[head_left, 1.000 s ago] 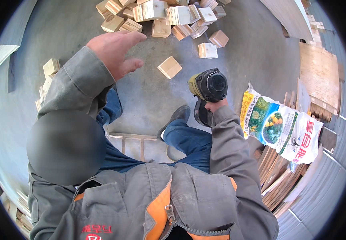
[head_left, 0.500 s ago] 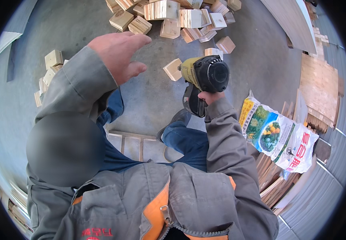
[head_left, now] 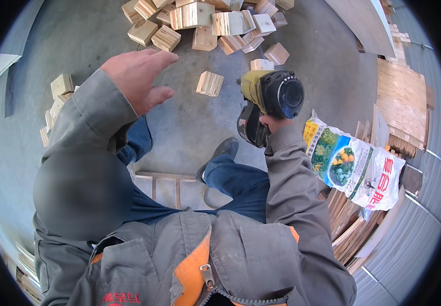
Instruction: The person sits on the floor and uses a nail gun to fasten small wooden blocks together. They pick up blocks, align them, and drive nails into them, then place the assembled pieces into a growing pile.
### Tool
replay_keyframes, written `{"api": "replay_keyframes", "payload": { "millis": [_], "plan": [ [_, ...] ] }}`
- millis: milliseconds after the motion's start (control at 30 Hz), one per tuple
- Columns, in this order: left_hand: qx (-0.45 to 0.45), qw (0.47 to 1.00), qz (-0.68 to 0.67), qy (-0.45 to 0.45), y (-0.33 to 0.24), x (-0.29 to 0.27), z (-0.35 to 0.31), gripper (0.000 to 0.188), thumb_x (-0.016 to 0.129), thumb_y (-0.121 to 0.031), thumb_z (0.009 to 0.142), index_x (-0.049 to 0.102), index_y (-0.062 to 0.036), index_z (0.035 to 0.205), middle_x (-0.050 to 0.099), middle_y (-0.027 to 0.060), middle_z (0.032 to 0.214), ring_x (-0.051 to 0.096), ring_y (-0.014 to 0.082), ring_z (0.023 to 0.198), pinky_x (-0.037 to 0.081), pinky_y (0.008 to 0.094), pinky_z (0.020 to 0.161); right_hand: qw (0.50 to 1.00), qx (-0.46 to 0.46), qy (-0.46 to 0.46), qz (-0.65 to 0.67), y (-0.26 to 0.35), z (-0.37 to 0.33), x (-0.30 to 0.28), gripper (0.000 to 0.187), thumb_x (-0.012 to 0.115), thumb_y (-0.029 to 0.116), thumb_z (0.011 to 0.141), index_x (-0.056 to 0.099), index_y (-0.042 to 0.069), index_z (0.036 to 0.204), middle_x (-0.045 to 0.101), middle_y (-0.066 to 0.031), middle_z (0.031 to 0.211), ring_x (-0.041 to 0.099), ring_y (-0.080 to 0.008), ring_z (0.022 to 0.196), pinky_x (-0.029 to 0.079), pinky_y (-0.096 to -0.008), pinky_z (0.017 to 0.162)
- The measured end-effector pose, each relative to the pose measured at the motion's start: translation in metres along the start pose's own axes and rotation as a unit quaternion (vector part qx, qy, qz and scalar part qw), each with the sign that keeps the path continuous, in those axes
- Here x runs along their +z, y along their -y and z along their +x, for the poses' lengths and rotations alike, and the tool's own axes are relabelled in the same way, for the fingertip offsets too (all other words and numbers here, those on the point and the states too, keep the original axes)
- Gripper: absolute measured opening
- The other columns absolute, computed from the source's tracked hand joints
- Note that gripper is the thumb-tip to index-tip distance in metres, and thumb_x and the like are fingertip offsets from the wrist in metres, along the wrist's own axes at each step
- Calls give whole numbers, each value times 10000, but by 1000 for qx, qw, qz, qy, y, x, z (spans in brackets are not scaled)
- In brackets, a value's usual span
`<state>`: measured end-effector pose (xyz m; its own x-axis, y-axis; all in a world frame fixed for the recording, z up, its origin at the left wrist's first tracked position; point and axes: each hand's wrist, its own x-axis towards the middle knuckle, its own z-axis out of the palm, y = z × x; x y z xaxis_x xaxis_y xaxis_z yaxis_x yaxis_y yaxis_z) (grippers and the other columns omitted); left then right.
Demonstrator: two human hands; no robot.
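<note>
My left hand (head_left: 138, 80) hovers above the floor with its thumb apart from the fingers, holding nothing. My right hand (head_left: 276, 124) grips the handle of a yellow and black nail gun (head_left: 274, 94), whose nose points to the left. Between my hands and a little farther off is a layered wooden block (head_left: 210, 83), touched by neither hand; whether it rests on the floor I cannot tell. Another block (head_left: 262, 65) shows just beyond the nail gun, partly hidden by it.
A heap of wooden blocks (head_left: 192, 16) lies at the far side. Several more blocks (head_left: 61, 86) sit at the left. On the right, a printed plastic sack (head_left: 353, 163) covers stacked wood strips, with a plywood sheet (head_left: 401, 99) beyond. A wooden frame (head_left: 165, 177) lies near my feet.
The block between my hands has turned and now shows its layered side. The nail gun has shifted right, away from it. My left hand keeps nearly the same pose.
</note>
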<state>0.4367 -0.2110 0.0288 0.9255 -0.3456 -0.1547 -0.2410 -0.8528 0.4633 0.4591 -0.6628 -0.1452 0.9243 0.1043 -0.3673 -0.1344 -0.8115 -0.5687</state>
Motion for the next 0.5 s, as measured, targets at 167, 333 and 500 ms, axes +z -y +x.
{"api": "replay_keyframes", "payload": {
  "millis": [167, 333, 500],
  "plan": [
    [-6, 1000, 2, 15, -2, 2, 6, 560, 771, -246, 873, 583, -55, 1365, 673, 178, 1245, 642, 364, 1169, 525, 427, 1003, 986, 148, 48, -51, -51, -22, 12, 542, 835, 162, 683, 724, 120, 1212, 755, -120, 1118, 715, -294, 1041, 567, -370, 906],
    [-33, 998, 13, 57, 9, 18, 19, 558, 768, -248, 870, 585, -61, 1363, 674, 181, 1258, 633, 370, 1184, 517, 436, 1008, 947, 294, 94, -91, -107, -36, 50, 405, 843, 245, 704, 779, 124, 1085, 760, -171, 1078, 729, -286, 1067, 574, -379, 893],
    [-73, 989, 29, 128, 13, 49, 41, 581, 786, -257, 852, 589, -76, 1368, 674, 186, 1268, 627, 372, 1201, 511, 440, 1019, 941, 301, 116, -106, -149, -36, 75, 327, 766, 256, 781, 775, 128, 1081, 752, -160, 1114, 706, -341, 1093, 568, -413, 922]
  ]
}}
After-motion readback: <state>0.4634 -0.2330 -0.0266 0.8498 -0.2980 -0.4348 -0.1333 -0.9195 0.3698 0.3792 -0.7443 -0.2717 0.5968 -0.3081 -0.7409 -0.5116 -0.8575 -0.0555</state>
